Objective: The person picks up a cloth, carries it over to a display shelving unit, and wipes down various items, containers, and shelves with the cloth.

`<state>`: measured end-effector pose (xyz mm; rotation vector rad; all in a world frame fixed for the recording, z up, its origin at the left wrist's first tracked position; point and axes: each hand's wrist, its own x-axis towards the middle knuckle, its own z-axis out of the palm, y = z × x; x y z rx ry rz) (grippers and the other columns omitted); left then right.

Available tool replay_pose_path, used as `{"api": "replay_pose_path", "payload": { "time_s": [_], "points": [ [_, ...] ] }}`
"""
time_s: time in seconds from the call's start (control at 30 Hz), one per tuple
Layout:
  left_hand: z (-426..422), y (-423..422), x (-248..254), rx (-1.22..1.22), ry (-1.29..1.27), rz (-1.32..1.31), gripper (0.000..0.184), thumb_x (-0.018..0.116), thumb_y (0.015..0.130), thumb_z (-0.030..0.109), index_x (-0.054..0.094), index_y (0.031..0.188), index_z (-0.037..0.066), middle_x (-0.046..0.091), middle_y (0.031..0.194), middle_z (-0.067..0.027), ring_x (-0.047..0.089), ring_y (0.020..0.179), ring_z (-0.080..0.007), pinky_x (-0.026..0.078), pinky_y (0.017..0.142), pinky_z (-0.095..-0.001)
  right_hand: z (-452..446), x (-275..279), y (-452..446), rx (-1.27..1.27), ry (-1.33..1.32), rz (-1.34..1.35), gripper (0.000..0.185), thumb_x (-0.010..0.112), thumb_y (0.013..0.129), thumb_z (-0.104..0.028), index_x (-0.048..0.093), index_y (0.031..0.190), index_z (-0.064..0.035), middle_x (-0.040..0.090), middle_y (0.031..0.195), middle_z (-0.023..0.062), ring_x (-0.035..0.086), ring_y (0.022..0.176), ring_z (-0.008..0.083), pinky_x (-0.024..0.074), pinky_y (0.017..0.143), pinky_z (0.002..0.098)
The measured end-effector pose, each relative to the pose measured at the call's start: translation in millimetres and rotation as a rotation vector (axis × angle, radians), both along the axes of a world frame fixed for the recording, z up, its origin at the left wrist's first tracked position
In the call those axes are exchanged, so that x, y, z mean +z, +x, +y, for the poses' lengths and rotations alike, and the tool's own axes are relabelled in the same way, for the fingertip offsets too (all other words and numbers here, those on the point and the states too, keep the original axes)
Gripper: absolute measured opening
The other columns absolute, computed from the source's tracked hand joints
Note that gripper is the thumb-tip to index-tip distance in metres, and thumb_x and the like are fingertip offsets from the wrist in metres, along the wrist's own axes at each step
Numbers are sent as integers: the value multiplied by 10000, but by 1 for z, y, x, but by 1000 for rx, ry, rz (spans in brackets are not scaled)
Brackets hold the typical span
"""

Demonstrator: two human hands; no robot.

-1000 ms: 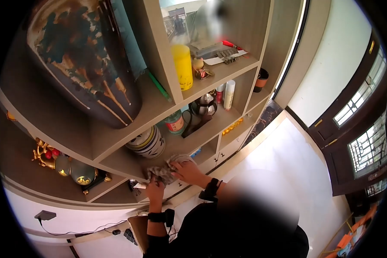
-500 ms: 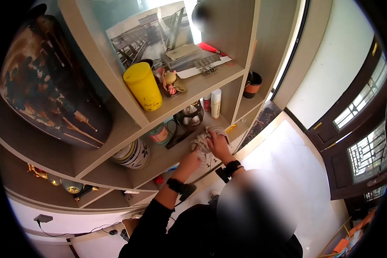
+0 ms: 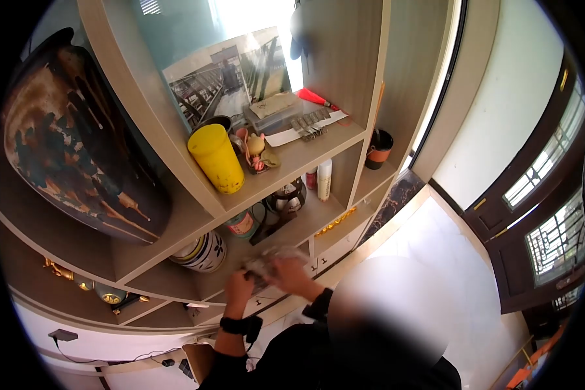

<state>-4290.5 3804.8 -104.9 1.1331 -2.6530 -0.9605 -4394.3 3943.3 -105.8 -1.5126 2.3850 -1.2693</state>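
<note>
A crumpled grey cloth (image 3: 266,262) lies on the front edge of a lower shelf (image 3: 292,233). My left hand (image 3: 240,289) is closed on its left end. On its right part rests my right hand (image 3: 291,275), blurred by motion, so its fingers are hard to make out. Behind the cloth stand a patterned white jar (image 3: 205,252), a bottle with a pink label (image 3: 242,225) and a dark-framed glass pot (image 3: 288,196).
Above stand a yellow canister (image 3: 216,159), a small figurine (image 3: 257,151) and a plastic box (image 3: 273,112). A large painted vase (image 3: 78,149) fills the left compartment. A black and orange cup (image 3: 378,151) sits on the right. Dark doors (image 3: 533,195) are beyond.
Both hands and the cloth first moved right along the shelf edge, then came back left. The view has shifted, showing more of the upper shelf than a second ago.
</note>
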Motion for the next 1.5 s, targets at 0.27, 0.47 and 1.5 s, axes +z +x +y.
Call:
{"api": "replay_pose_path", "payload": {
  "time_s": [0.27, 0.47, 1.5],
  "points": [
    [11, -5, 9, -86, -170, -70, 234, 543, 673, 205, 590, 831, 38, 576, 699, -171, 555, 669, -334, 443, 593, -400, 1, -20, -23, -61, 101, 67, 481, 522, 734, -355, 424, 1086, -42, 538, 841, 174, 499, 827, 341, 371, 729, 408],
    [56, -66, -9, -325, -102, -7, 540, 539, 667, 192, 386, 1175, 93, 570, 706, -193, 547, 663, -359, 434, 588, -425, 64, -8, -109, -384, 135, -72, 463, 491, 757, -372, 422, 1070, -38, 530, 897, 200, 480, 869, 355, 342, 784, 411],
    [37, -37, -43, -211, 305, 272, 474, 567, 662, 196, 472, 1121, 128, 585, 738, -142, 562, 690, -286, 435, 602, -355, 64, -5, -84, -369, 155, 185, 365, 495, 760, -269, 432, 1015, -16, 510, 892, 207, 457, 872, 358, 333, 773, 404]
  ]
}}
